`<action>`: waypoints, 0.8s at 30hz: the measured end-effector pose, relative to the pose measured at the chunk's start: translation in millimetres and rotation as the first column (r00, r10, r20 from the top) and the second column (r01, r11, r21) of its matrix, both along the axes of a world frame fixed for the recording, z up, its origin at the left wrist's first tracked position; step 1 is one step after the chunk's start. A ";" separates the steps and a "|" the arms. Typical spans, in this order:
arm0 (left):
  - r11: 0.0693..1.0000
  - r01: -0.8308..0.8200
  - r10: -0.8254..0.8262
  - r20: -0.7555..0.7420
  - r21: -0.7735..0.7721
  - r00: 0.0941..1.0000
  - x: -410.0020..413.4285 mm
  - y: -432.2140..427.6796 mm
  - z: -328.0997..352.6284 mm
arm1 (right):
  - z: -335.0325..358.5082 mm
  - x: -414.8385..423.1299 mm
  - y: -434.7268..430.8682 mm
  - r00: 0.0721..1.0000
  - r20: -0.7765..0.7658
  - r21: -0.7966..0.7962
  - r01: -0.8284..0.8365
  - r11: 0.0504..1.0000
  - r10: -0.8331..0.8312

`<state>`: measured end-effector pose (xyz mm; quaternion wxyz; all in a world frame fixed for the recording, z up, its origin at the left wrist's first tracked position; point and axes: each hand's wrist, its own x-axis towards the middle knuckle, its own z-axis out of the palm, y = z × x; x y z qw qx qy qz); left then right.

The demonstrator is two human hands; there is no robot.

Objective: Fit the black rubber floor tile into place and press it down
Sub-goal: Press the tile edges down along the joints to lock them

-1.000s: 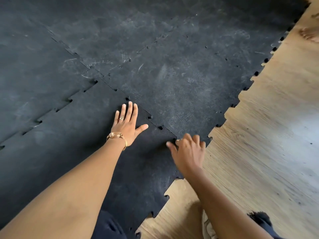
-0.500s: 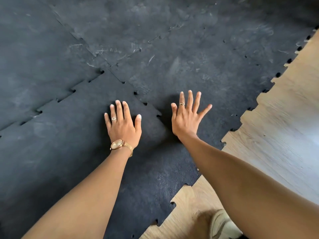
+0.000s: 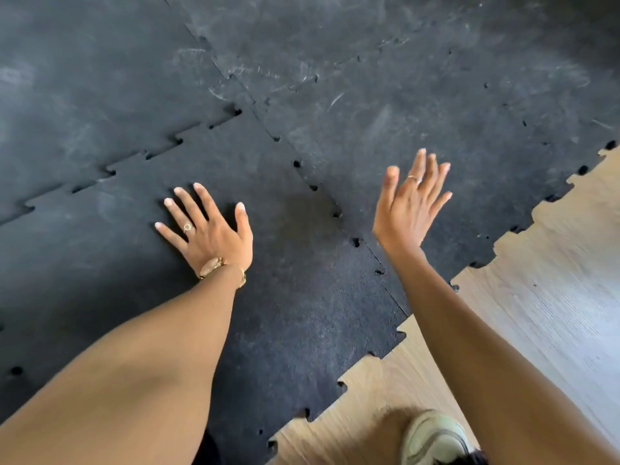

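The black rubber floor tile (image 3: 302, 297) lies flat in front of me, its toothed edges meshed with darker scuffed tiles on its left and far sides. My left hand (image 3: 211, 229), with a ring and a gold watch, rests palm down on the tile, fingers spread. My right hand (image 3: 411, 203) is raised off the floor above the seam with the neighbouring tile (image 3: 419, 129), fingers apart and tilted upward, holding nothing. Small gaps show at several notches along both seams.
Bare wood-look flooring (image 3: 536, 297) runs along the right and near side of the toothed mat edge. A pale shoe (image 3: 432, 437) stands on it at the bottom right. Black tiles cover the floor to the left and far side.
My right hand went from curled at the tile's corner, to flat on the neighbouring tile, and is now lifted off it. My left hand stayed flat on the tile. The view shifted forward.
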<state>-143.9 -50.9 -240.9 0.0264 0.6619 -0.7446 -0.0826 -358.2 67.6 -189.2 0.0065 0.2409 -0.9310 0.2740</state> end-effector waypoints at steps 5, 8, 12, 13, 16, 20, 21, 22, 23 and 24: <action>1.000 0.000 0.000 -0.014 -0.001 1.000 -0.6 -0.1 -2.0 | -36.2 33.1 9.4 0.992 -0.039 0.311 -0.103 0.945 0.121; 1.000 -0.006 0.006 -0.017 -0.016 1.000 -1.6 -0.8 0.4 | -50.5 26.1 7.6 0.994 0.030 0.419 -0.106 0.902 0.102; 1.000 -0.008 0.008 -0.014 -0.006 1.000 0.1 -1.5 0.4 | -52.2 26.0 6.0 0.993 0.021 0.418 -0.113 0.901 0.114; 1.000 -0.015 0.015 -0.011 -0.003 1.000 0.5 -1.3 0.5 | -49.5 26.8 5.3 0.995 0.042 0.390 -0.105 0.915 0.096; 1.000 -0.008 0.008 -0.003 -0.005 1.000 -0.6 -0.3 -0.5 | -13.0 17.8 -26.5 0.999 0.042 0.085 -0.017 0.996 0.013; 1.000 -0.013 0.014 0.014 -0.013 1.000 -0.4 -3.6 -2.2 | 10.7 23.9 -92.5 0.976 -0.125 -0.090 -0.193 0.977 0.181; 1.000 -0.011 0.011 0.011 -0.012 1.000 -0.1 -3.7 -2.3 | -3.9 30.4 -98.0 0.953 -0.122 0.049 -0.274 0.960 0.278; 1.000 -0.006 0.006 0.006 -0.012 1.000 -0.7 -2.8 -3.3 | -21.6 34.2 -99.2 0.930 -0.085 0.200 -0.335 0.921 0.357; 1.000 -0.003 0.003 0.009 -0.018 1.000 -1.4 -2.7 -3.5 | -37.6 33.7 -99.9 0.920 -0.037 0.313 -0.360 0.879 0.390; 1.000 -0.003 0.004 0.013 -0.017 1.000 -1.5 -3.2 -3.0 | -48.6 30.3 -99.3 0.921 0.005 0.364 -0.364 0.857 0.389</action>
